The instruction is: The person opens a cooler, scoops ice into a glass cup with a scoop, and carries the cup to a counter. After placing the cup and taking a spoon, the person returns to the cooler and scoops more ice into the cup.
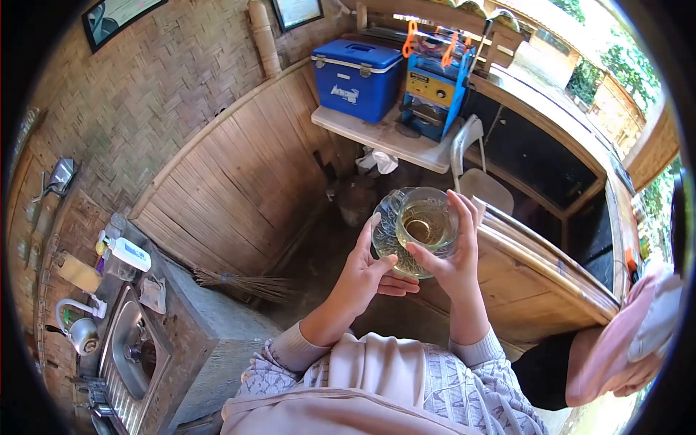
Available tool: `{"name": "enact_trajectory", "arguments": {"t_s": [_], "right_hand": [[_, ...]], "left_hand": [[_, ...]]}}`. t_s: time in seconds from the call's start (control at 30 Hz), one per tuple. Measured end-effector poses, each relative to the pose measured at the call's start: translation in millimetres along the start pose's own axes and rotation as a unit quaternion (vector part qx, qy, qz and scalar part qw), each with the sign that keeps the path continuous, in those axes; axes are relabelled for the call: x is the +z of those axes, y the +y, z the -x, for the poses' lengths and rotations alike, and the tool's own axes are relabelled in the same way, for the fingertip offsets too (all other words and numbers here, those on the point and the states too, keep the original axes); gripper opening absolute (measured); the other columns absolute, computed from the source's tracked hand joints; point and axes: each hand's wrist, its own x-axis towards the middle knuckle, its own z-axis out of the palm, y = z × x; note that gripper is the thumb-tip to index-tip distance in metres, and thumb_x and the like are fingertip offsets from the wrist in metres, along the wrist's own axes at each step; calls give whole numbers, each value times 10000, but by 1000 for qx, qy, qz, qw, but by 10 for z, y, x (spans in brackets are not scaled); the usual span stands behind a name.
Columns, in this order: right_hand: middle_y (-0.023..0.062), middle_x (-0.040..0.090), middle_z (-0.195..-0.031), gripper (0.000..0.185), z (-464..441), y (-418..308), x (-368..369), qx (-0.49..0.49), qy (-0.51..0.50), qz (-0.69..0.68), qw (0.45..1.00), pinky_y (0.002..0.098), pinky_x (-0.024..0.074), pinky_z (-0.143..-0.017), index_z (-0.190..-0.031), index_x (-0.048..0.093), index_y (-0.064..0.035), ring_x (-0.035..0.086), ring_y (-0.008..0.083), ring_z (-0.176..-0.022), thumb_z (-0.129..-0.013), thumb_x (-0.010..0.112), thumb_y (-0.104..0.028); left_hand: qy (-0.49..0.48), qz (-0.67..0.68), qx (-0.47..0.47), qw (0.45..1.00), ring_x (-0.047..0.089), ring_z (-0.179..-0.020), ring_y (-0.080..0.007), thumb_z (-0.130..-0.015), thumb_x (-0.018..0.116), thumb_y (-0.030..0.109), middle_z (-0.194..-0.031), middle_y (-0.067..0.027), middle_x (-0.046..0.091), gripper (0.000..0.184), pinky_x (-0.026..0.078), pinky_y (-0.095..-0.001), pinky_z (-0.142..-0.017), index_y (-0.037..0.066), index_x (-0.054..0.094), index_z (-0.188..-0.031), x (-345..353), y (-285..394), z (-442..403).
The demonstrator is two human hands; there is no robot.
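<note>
Head view: clear cup (429, 217) is over the glass saucer (387, 233). Left hand (365, 270) grips the saucer's left edge, fingers spread, some lower. Right hand (458, 255), right of the saucer, clasps the cup, thumb nearside, fingers upright.

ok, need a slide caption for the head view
Left hand and right hand holding a glass cup and saucer, sink at picture left, blue cooler beyond.

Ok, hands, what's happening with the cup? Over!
Left hand gripping saucer. Right hand holding cup. Cup over saucer, liquid inside. Nothing visibly in the way.
</note>
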Motion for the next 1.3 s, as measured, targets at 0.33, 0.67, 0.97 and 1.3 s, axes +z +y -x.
{"name": "enact_trajectory", "arguments": {"t_s": [0.33,0.67,0.97,1.3], "right_hand": [[142,405,-1205,813,-880,397,966,-18,0,20,1000,363,381,-949,-1237,423,-26,448,274,-1127,-563,822,-243],[159,399,-1222,842,-1734,869,1544,-20,13,51,998,375,401,-931,-1253,401,-27,456,294,-1125,-568,828,-269],[165,399,-1232,838,-2471,1689,1487,-14,17,94,995,385,406,-934,-1242,413,-19,458,307,-1132,-558,828,-271],[181,352,-1255,853,-3058,2722,1581,-10,-21,111,994,405,419,-928,-1245,405,-36,433,333,-1151,-547,828,-282]], "left_hand": [[13,-1,13,1000,665,-690,-324,-883,411,47,-976,-214,603,665,566,-331,-519,190,34,-1411,-917,538,-813],[-9,-7,-3,1000,667,-676,-304,-867,469,80,-999,-200,598,691,583,-329,-533,156,42,-1404,-1547,1045,-1801],[-35,-16,-10,999,668,-677,-297,-866,442,53,-997,-205,596,678,576,-318,-520,173,48,-1404,-1583,1052,-2995],[-22,-1,-45,999,667,-744,-296,-919,434,90,-1099,-196,553,671,573,-318,-586,231,0,-1410,-1755,872,-4073]]}}
